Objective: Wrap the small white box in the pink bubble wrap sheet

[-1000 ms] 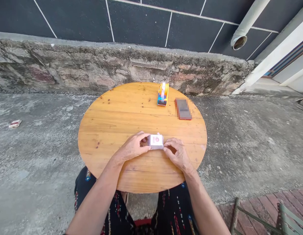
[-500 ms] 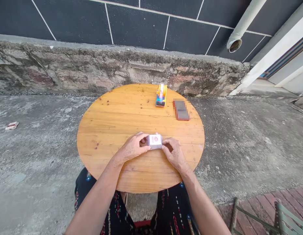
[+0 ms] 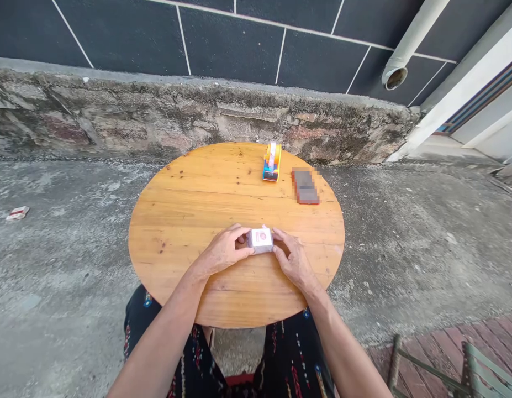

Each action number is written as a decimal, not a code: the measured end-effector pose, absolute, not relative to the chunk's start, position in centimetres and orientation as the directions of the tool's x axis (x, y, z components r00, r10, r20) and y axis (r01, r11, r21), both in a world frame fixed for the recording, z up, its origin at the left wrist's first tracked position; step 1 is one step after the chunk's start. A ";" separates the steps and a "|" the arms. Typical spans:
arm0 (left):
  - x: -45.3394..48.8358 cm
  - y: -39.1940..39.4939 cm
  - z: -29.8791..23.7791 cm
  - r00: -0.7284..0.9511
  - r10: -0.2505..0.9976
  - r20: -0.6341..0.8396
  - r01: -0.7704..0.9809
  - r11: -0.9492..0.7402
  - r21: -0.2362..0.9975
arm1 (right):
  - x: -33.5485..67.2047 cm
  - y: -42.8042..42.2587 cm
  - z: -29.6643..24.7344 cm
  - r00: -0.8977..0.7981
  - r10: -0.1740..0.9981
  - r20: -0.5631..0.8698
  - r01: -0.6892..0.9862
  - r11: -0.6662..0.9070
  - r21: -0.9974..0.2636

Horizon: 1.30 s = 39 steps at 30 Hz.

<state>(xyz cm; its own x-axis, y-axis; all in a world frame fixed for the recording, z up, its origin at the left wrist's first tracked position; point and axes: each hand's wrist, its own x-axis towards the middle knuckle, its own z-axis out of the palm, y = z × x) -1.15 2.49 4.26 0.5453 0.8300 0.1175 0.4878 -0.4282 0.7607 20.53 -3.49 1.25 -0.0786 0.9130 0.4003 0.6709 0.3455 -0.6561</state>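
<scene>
A small box in clear plastic wrap [image 3: 262, 237], white on top with a red mark, rests on the round wooden table [image 3: 189, 204] in front of me. My left hand [image 3: 226, 246] grips its left end between thumb and fingers. At the right end, the thumb and fingertips of my right hand [image 3: 295, 257] press against the wrap, so the box sits between both hands. Its underside is hidden.
A yellow and blue tape dispenser [image 3: 272, 162] stands at the table's far side. Right of it lies a blurred dark, flat thing with a reddish edge [image 3: 306, 187]. A stone wall base [image 3: 156, 113] runs behind the table; a metal chair [image 3: 442, 370] is at lower right.
My right hand's fingers have shifted up and toward the box, reaching its upper right corner. The left hand and the box stay nearly in place.
</scene>
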 end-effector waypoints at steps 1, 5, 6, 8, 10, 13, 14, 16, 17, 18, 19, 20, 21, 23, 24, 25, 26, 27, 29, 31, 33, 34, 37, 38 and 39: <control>-1.1 2.5 4.2 0.543 0.831 0.119 0.489 -0.429 0.760 | 20.5 -3.5 1.2 -0.078 0.914 0.399 0.671 0.344 -0.657; -1.1 2.4 4.2 0.537 0.833 0.133 0.490 -0.437 0.754 | 20.4 -3.9 1.1 -0.034 0.919 0.392 0.666 0.313 -0.677; -1.1 2.4 4.2 0.536 0.834 0.135 0.491 -0.437 0.754 | 20.5 -4.1 1.1 -0.016 0.921 0.388 0.657 0.303 -0.691; -1.2 2.4 4.2 0.527 0.839 0.135 0.490 -0.430 0.759 | 20.5 -4.3 1.2 0.002 0.929 0.371 0.635 0.286 -0.718; -1.2 2.4 4.0 0.513 0.848 0.134 0.487 -0.415 0.768 | 20.6 -4.4 1.3 -0.009 0.941 0.339 0.629 0.269 -0.729; -1.2 2.5 3.7 0.494 0.858 0.140 0.484 -0.405 0.776 | 20.5 -4.3 1.4 -0.050 0.953 0.299 0.669 0.255 -0.698; -1.2 2.5 3.6 0.491 0.860 0.141 0.484 -0.403 0.777 | 20.5 -4.2 1.4 -0.064 0.953 0.297 0.685 0.258 -0.681; -1.3 2.4 3.5 0.489 0.862 0.136 0.487 -0.399 0.777 | 20.3 -4.0 1.4 -0.092 0.949 0.302 0.709 0.276 -0.649; -1.3 2.4 3.5 0.491 0.861 0.132 0.489 -0.398 0.776 | 20.3 -3.9 1.3 -0.101 0.946 0.308 0.717 0.284 -0.637; -1.3 2.4 3.6 0.494 0.860 0.130 0.491 -0.399 0.775 | 20.3 -3.8 1.3 -0.106 0.944 0.314 0.724 0.289 -0.626; -1.3 2.3 3.6 0.497 0.858 0.128 0.491 -0.400 0.773 | 20.2 -3.7 1.2 -0.109 0.941 0.320 0.729 0.294 -0.618; -1.3 2.3 3.7 0.501 0.856 0.129 0.489 -0.403 0.773 | 20.2 -3.7 1.2 -0.109 0.939 0.327 0.732 0.298 -0.612; -1.3 2.2 3.8 0.504 0.853 0.134 0.485 -0.408 0.774 | 20.2 -3.7 1.1 -0.109 0.936 0.334 0.733 0.303 -0.610; -1.3 2.1 3.9 0.511 0.847 0.149 0.471 -0.421 0.775 | 20.2 -3.7 1.0 -0.103 0.931 0.351 0.730 0.311 -0.609; -1.3 2.0 4.0 0.516 0.841 0.159 0.460 -0.429 0.777 | 20.2 -3.7 1.0 -0.098 0.927 0.363 0.728 0.315 -0.608; -1.2 2.0 4.1 0.524 0.834 0.172 0.447 -0.441 0.779 | 20.1 -3.8 1.0 -0.091 0.921 0.379 0.729 0.321 -0.605; -1.2 1.9 4.2 0.529 0.828 0.188 0.434 -0.454 0.778 | 20.1 -3.9 1.1 -0.083 0.913 0.400 0.731 0.329 -0.598; -1.0 1.8 4.2 0.531 0.822 0.207 0.426 -0.470 0.773 | 20.0 -3.9 1.1 -0.078 0.903 0.422 0.735 0.338 -0.587; -0.8 1.7 4.3 0.526 0.810 0.259 0.421 -0.512 0.748 | 19.9 -4.1 1.2 -0.079 0.883 0.463 0.751 0.358 -0.555; -0.4 1.7 4.1 0.516 0.794 0.322 0.425 -0.564 0.708 | 19.8 -4.1 1.2 -0.092 0.867 0.489 0.765 0.376 -0.523; -0.2 1.7 3.8 0.516 0.767 0.381 0.427 -0.616 0.663 | 19.8 -4.1 1.2 -0.102 0.859 0.501 0.775 0.384 -0.502; -0.1 1.8 3.6 0.519 0.754 0.402 0.428 -0.637 0.641 | 19.8 -4.1 1.1 -0.105 0.857 0.505 0.777 0.387 -0.496; 0.1 1.9 3.3 0.536 0.724 0.434 0.441 -0.679 0.587 | 19.7 -3.9 0.8 -0.107 0.851 0.514 0.773 0.397 -0.496; 0.1 2.0 3.2 0.540 0.719 0.436 0.446 -0.685 0.576 | 19.7 -3.9 0.8 -0.105 0.850 0.516 0.768 0.399 -0.501; 0.1 2.0 3.2 0.543 0.716 0.439 0.450 -0.689 0.568 | 19.7 -3.9 0.7 -0.100 0.849 0.519 0.763 0.401 -0.507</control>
